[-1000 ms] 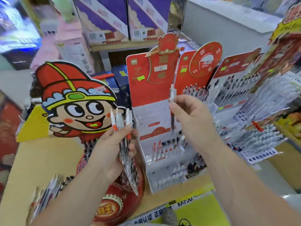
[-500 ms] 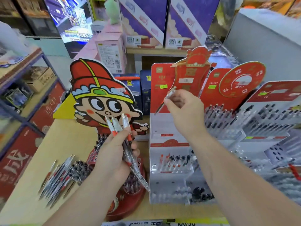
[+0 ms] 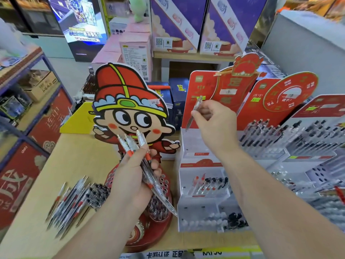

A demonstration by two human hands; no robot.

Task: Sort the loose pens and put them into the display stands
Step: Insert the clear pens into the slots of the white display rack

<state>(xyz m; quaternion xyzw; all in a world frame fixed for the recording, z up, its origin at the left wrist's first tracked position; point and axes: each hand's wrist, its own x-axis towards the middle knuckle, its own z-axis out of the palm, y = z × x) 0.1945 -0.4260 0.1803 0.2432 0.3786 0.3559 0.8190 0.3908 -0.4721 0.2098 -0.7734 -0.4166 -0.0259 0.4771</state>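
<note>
The right hand (image 3: 214, 124) pinches one pen (image 3: 197, 106), tilted, above the white display stand (image 3: 197, 217) at 3 o'clock of the left hand (image 3: 132, 178), which grips a fanned bundle of pens (image 3: 130, 144) that may slide onto the tabletop (image 3: 74, 156) if this grip loosens.

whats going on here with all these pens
A person is sorting pens at a shop table. The left hand holds a bunch of red-trimmed pens. The right hand pinches a single pen, tip down, near the top of the white tiered stand. More loose pens lie on the table to the left.
</note>
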